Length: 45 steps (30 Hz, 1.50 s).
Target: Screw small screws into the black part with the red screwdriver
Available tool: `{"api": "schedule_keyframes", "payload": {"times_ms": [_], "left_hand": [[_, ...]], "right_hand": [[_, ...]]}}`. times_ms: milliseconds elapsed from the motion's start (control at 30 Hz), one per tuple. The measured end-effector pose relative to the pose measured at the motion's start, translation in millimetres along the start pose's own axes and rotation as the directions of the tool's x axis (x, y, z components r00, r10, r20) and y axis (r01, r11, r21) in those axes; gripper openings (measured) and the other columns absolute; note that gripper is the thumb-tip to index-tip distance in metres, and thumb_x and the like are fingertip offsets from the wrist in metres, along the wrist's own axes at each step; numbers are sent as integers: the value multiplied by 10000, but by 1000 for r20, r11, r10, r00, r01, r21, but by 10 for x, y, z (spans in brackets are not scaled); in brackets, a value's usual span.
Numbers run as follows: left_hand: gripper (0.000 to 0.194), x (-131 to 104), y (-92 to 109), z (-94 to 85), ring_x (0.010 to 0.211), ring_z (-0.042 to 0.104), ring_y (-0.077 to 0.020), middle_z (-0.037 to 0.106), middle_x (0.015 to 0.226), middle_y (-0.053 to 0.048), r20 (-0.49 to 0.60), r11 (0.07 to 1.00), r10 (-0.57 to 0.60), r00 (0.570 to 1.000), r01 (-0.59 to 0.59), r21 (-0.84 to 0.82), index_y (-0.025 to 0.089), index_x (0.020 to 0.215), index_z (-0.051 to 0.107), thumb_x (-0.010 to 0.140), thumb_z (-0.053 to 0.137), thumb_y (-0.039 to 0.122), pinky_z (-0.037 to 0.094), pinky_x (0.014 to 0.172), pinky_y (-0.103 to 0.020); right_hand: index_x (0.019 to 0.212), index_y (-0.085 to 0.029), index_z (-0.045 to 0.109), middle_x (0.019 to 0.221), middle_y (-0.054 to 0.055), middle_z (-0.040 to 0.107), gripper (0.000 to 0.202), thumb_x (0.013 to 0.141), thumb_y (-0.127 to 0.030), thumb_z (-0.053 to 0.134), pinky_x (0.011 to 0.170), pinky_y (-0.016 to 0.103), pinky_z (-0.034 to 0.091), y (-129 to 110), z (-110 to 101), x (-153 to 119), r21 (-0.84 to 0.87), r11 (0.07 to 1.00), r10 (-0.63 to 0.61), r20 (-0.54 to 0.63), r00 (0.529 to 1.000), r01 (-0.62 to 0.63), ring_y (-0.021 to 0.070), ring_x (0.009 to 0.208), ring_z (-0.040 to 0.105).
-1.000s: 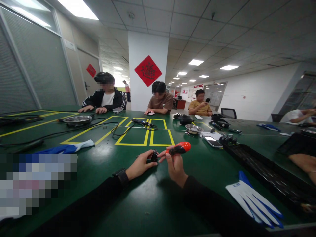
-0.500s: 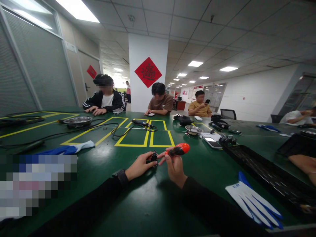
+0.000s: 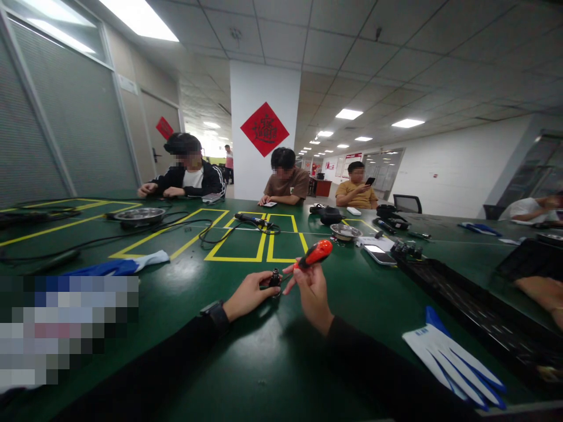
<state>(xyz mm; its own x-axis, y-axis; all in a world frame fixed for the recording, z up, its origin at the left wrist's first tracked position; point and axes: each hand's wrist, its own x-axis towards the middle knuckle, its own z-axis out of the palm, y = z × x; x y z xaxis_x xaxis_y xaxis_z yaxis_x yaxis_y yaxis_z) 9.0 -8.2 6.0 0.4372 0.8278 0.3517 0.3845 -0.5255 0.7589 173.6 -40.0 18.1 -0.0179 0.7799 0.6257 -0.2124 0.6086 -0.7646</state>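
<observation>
My left hand (image 3: pixel 253 295) grips a small black cylindrical part (image 3: pixel 275 280) with a narrower metallic top, held upright just over the green table. In my right hand (image 3: pixel 314 296) is a screwdriver (image 3: pixel 317 254) with a red and black handle. Its handle slants up to the right, and its thin shaft points down left towards the black part. Whether the tip touches the part I cannot make out, as fingers partly cover it.
A white and blue glove (image 3: pixel 453 357) lies at the right beside a long black tray (image 3: pixel 466 305). A phone (image 3: pixel 379 254), a metal bowl (image 3: pixel 345 232) and a cabled black tool (image 3: pixel 253 219) are farther back. Another glove (image 3: pixel 118 266) lies left. Several people sit around the table.
My right hand has tilted the screwdriver, its handle now steeper and its shaft angled down at the black part. My left hand stays put. The person at the far left has shifted their hands.
</observation>
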Motion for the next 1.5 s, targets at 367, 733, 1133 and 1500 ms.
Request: {"api": "schedule_keyframes", "payload": {"times_ms": [367, 733, 1133, 1500], "left_hand": [[357, 9, -10, -3, 912, 608, -206, 680, 983, -58, -3, 1000, -8, 1000, 8, -21, 144, 1032, 641, 739, 605, 344, 445, 867, -305], [314, 4, 14, -6, 853, 614, -207, 688, 929, -56, -6, 1000, -6, 1000, 6, -2, 137, 978, 653, 731, 599, 323, 458, 828, -311], [302, 3, 3, -5, 821, 605, -195, 677, 913, -49, -11, 1000, 9, 1000, -9, 22, 134, 988, 643, 748, 584, 308, 461, 793, -301], [330, -4, -1, 3, 802, 600, -193, 667, 880, -45, -21, 998, 14, 1000, -12, 65, 132, 1017, 626, 738, 589, 305, 471, 780, -304]], "right_hand": [[1171, -222, 367, 848, -6, 592, 289, 892, -274, 422, 573, 267, 499, -6, -54, 44, 51, 998, -33, -14, 999, 34, 81, 492, 564], [949, -200, 436, 791, -6, 615, 175, 832, -281, 538, 480, 226, 456, 68, -67, 30, -71, 997, -37, -86, 996, 31, 79, 463, 511], [1191, -196, 408, 843, 14, 583, 303, 908, -295, 370, 664, 292, 483, 21, -9, -5, -9, 999, -36, -54, 998, 36, 108, 590, 573], [1061, -204, 431, 825, 22, 614, 202, 888, -307, 435, 647, 297, 484, 95, -27, -67, -139, 986, -95, -21, 995, 91, 128, 605, 592]]}}
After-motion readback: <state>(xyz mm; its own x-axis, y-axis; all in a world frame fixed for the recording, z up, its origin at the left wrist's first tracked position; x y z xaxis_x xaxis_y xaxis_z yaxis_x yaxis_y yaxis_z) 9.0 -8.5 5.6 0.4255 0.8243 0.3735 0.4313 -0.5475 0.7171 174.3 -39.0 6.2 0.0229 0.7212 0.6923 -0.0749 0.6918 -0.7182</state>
